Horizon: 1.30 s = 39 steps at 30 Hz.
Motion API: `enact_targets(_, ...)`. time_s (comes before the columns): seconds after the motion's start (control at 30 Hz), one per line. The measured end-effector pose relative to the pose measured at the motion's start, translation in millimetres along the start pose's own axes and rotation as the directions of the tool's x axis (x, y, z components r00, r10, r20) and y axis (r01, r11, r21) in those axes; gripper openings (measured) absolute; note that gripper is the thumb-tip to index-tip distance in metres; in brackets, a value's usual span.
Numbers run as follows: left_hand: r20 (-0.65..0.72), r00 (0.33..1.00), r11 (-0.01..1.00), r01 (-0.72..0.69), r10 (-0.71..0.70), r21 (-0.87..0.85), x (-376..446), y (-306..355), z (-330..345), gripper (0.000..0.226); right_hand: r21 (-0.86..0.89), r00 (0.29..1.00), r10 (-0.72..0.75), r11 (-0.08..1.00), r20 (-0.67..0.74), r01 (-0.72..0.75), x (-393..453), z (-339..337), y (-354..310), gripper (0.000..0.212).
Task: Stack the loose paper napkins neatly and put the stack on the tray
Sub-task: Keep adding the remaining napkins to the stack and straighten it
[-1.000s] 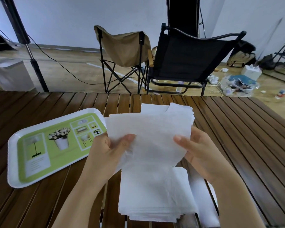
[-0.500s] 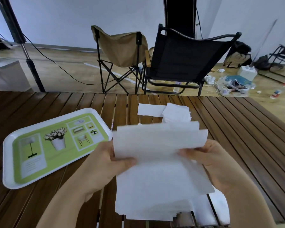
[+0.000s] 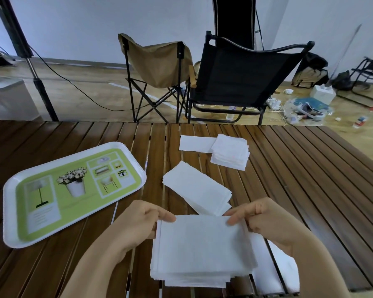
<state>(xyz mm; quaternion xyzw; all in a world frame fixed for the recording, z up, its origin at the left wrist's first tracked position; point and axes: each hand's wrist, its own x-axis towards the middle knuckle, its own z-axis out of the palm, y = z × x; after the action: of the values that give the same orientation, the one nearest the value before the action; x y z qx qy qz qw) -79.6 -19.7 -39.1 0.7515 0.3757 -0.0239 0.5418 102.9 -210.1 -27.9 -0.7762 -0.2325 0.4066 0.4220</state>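
You are in the stacking step. Your left hand point(image 3: 138, 224) and right hand point(image 3: 265, 220) each pinch a far corner of the top napkin on the near stack point(image 3: 202, 250), thumb over the sheet and fingers curled under it, as far as the view shows. The stack lies on the slatted table point(image 3: 310, 179), right of the green tray point(image 3: 15, 211) and well apart from it. A slanted bundle point(image 3: 196, 190) lies just beyond your hands, and a square pile point(image 3: 229, 154) with a loose sheet point(image 3: 195, 143) sits farther off. I judge the next move calls for squaring this sheet's edges, then gathering those far napkins before anything goes left onto the tray.
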Motion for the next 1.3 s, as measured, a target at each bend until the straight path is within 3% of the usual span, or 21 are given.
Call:
enact_targets(0.13, 0.019, 1.000, 0.999, 0.005, -0.004, -0.035, 0.0, -0.3, 1.1, 0.022, 0.016, 0.997, 0.013, 1.000, -0.072, -0.011, 0.8, 0.8, -1.5, 0.047)
enact_targets(0.3, -0.125, 0.988, 0.964, -0.051, 0.087, 0.262, 0.8, -1.5, 15.1, 0.021, -0.291, 0.965, -0.083, 0.957, -0.248, 0.007, 15.5, 12.0, 0.3, 0.025)
enact_targets(0.43, -0.150, 0.981, 0.953, -0.073, 0.121, 0.293, 1.7, -0.6, 19.1, 0.021, -0.481, 0.931, -0.248, 0.872, -0.268, 0.093, 38.0, 31.6, -0.4, 0.006)
enact_targets(0.6, -0.157, 0.981, 0.953, -0.062, 0.113, 0.297, 2.4, -3.9, 19.2, 0.021, -0.629, 0.954, -0.207, 0.777, -0.218, 0.025, 59.6, 53.6, 2.5, 0.033)
enact_targets(1.03, -0.170, 0.979, 0.949, -0.054, 0.112, 0.312, 5.3, -5.0, 22.8, 0.021, -0.600, 0.922, -0.193, 0.799, -0.337, -0.052, 72.8, 63.5, 14.2, 0.013)
enact_targets(1.3, -0.162, 0.978, 0.945, -0.076, 0.133, 0.317, 5.0, -7.8, 19.5, 0.019, -0.416, 0.897, -0.251, 0.905, -0.365, 0.084, 65.2, 46.9, 4.7, 0.017)
